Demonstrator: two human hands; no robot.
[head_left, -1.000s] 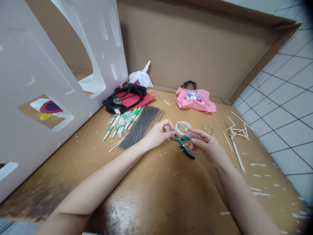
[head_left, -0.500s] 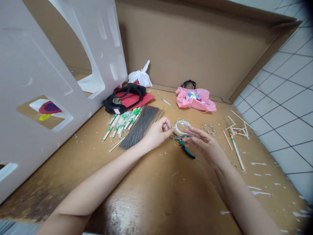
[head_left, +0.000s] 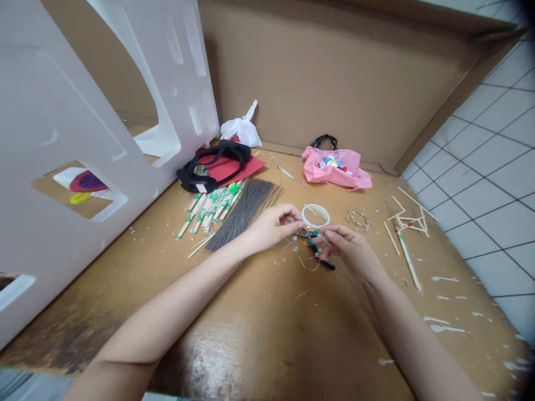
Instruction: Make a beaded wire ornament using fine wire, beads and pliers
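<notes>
Between my hands hangs a thin beaded wire loop (head_left: pixel 309 269) with small clear beads. My left hand (head_left: pixel 281 221) pinches one side of it between thumb and fingertips. On the other side, my right hand (head_left: pixel 345 245) closes thumb and forefinger on the wire, the lower fingers curled. Under the loop lie teal-and-black pliers (head_left: pixel 328 265), partly covered by the wire and my right fingers. Just beyond my fingertips a white ring-shaped spool (head_left: pixel 304 216) lies on the table. A second beaded wire loop (head_left: pixel 358 220) rests to the right of it.
Left of my hands lie a bundle of dark wires (head_left: pixel 240 214) and paper-wrapped chopsticks (head_left: pixel 196 220). Behind are a black headset (head_left: pixel 192 181), a white bag (head_left: pixel 242 132) and a pink bag (head_left: pixel 316 171). A stick frame (head_left: pixel 412 224) lies right. A white plastic stool (head_left: pixel 54 128) stands left.
My right hand has gone from spread fingers to a pinch on the wire. The beaded loop now hangs lower and plainer to see between both hands. The view has shifted slightly.
</notes>
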